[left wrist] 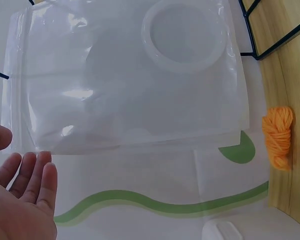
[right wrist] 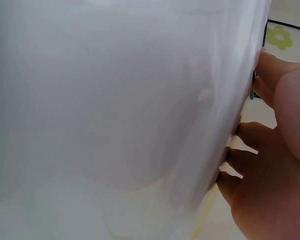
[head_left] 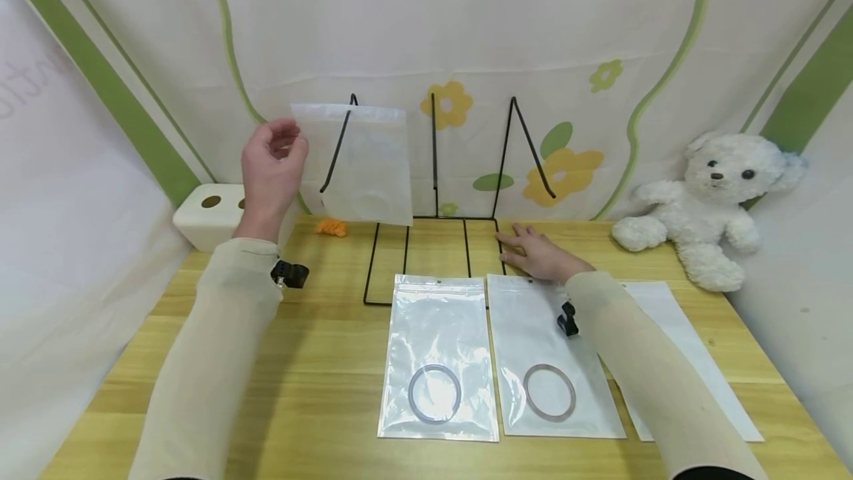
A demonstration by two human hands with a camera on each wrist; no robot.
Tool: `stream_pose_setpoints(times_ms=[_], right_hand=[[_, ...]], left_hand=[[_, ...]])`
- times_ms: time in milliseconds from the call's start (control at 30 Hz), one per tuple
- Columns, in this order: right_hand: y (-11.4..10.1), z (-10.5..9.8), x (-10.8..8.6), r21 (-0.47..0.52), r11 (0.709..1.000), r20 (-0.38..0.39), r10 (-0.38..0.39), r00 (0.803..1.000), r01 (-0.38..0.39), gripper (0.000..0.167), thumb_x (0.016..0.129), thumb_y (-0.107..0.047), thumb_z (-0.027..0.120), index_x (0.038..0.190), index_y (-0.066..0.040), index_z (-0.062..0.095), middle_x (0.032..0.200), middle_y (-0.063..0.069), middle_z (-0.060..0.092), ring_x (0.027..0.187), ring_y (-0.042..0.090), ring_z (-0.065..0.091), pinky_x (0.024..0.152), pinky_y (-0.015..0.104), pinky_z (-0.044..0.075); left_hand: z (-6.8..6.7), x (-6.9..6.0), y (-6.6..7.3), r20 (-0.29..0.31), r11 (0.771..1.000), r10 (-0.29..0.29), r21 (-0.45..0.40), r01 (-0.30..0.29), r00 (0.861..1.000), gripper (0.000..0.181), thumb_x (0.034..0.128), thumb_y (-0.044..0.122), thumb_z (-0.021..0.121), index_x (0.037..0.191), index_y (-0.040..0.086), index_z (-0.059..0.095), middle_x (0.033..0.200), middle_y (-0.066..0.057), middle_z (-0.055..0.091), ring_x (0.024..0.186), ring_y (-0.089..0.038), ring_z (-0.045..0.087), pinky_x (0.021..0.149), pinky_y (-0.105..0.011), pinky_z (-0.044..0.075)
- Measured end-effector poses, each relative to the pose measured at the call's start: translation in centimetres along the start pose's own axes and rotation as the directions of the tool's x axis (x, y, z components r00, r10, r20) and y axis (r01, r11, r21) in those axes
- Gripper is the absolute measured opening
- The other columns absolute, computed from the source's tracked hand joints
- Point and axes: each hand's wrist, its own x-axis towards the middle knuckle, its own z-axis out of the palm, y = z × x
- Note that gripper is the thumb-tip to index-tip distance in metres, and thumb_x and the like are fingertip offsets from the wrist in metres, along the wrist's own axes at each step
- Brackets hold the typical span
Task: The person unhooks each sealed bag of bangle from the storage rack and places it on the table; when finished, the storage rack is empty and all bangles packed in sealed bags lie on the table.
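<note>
A clear-fronted zip bag (head_left: 373, 169) holding a pale ring (left wrist: 150, 35) hangs on the left prong of a black wire rack (head_left: 436, 218). Beside its upper corner is my left hand (head_left: 275, 161), fingers loosely bent; the left wrist view shows its thumb and fingers apart. My right hand (head_left: 538, 254) has its fingers spread over the right side of the rack's base. Under that wrist lies a second bag (head_left: 553, 347) with a ring, filling the right wrist view, where the fingertips (right wrist: 230, 185) meet its edge. A third ringed bag (head_left: 436, 347) lies left of it.
Another white bag (head_left: 693, 354) lies partly under the right sleeve. A white plush bear (head_left: 716, 206) sits at the right. An orange yarn bundle (head_left: 332, 227) and a white box with round holes (head_left: 200, 217) stand at the left, before a flowered curtain (head_left: 373, 28).
</note>
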Motion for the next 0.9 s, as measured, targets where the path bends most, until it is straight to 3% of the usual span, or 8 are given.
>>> stream_pose_setpoints(times_ms=[267,533,900], right_hand=[[-0.13,0.03,-0.11,0.009,1.0,-0.01,-0.002,1.0,0.003,0.064,0.115,-0.04,0.051,0.171,-0.015,0.032,0.178,0.033,0.007,0.162,0.061,0.001,0.128,0.078,0.007],[-0.03,0.15,-0.03,0.01,1.0,-0.008,-0.002,1.0,0.002,0.064,0.116,-0.04,0.05,0.172,-0.015,0.03,0.178,0.033,0.006,0.163,0.06,0.0,0.129,0.076,0.005],[0.18,0.22,0.05,0.023,1.0,0.003,-0.005,1.0,0.005,0.065,0.116,-0.041,0.05,0.172,-0.016,0.029,0.179,0.031,0.003,0.163,0.06,-0.003,0.129,0.076,0.002]], left_hand=[[-0.17,-0.13,0.04,-0.004,0.999,-0.008,-0.036,0.008,1.0,0.032,0.104,0.02,0.065,0.13,0.002,0.068,0.116,0.005,0.066,0.109,-0.008,0.065,0.103,-0.024,0.052],[-0.4,0.15,0.1,-0.021,1.0,-0.017,-0.001,0.017,1.0,0.018,0.1067,0.023,0.066,0.119,0.01,0.068,0.109,0.009,0.062,0.101,-0.007,0.06,0.093,-0.022,0.05],[-0.5,0.15,0.25,-0.074,1.0,0.003,0.019,-0.002,0.997,0.02,0.1052,0.027,0.073,0.115,0.01,0.074,0.103,0.011,0.066,0.095,-0.005,0.061,0.087,-0.02,0.05]])
